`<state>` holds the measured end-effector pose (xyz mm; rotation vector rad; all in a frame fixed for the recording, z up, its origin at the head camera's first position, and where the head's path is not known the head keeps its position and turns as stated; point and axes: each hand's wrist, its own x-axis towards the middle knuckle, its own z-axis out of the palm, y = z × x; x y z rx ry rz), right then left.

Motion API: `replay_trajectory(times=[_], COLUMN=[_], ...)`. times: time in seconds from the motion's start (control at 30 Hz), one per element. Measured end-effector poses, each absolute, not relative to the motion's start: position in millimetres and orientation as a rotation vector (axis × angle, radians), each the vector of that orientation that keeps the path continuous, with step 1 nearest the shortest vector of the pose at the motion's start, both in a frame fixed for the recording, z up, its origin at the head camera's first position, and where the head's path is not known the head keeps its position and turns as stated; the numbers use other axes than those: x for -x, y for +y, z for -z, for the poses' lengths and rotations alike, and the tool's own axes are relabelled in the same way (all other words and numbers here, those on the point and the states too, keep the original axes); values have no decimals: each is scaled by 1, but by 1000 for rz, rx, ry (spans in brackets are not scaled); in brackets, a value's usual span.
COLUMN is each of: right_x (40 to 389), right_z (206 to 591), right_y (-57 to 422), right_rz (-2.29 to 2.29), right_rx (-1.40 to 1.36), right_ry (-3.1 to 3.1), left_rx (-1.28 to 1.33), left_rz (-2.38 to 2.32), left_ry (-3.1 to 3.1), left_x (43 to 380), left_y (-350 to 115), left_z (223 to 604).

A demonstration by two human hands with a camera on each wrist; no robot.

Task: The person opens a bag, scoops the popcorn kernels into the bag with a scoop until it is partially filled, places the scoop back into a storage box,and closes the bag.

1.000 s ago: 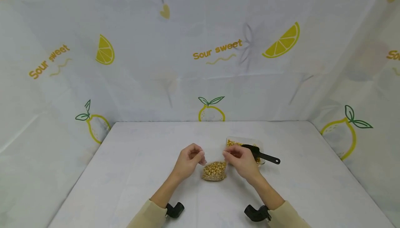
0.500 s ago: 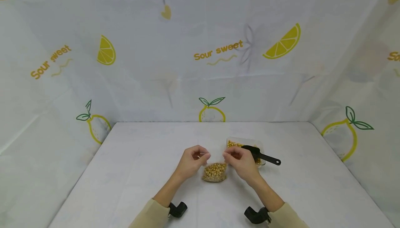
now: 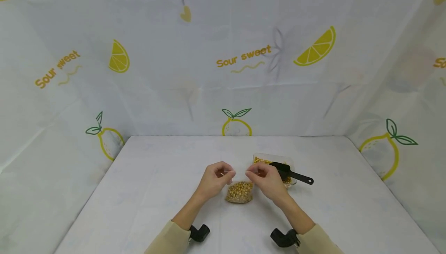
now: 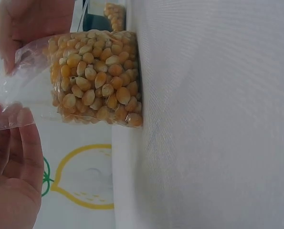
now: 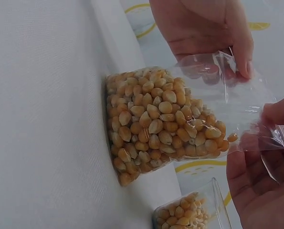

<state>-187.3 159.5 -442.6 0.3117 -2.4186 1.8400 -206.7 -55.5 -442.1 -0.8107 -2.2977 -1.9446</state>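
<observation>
A clear plastic bag (image 3: 239, 193), its lower part filled with yellow corn kernels, stands on the white table in the middle of the head view. My left hand (image 3: 214, 181) pinches the bag's upper edge on one side, thumb against fingers. On the other side my right hand (image 3: 267, 183) pinches the same edge. The wrist views show the empty top of the bag (image 5: 223, 93) drawn up between both hands. One kernel (image 5: 233, 137) sits high in the bag, near the right fingers.
Behind the right hand is a clear container (image 5: 222, 205) of corn kernels. A black scoop (image 3: 301, 177) lies across it, handle pointing right. White cloth with lemon prints (image 3: 237, 91) hangs behind and beside the table (image 3: 167, 161).
My left hand has moved right, and my right hand has shifted slightly left, so the two are closer together. Both keep their pinch on the bag, which stays in place.
</observation>
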Motion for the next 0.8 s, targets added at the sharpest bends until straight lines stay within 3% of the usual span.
replay_trajectory(times=[0.5,0.8], right_x=[190,188], right_z=[446,444], right_y=[160,172], right_rz=[-1825,-1848], right_rx=[-433,-358], right_ry=[-2390,-2408], left_rx=[807,782], left_rz=[2072,2074], left_ry=[-2297,-2308], left_x=[218,213], left_y=[-48,-46], left_z=[462,450])
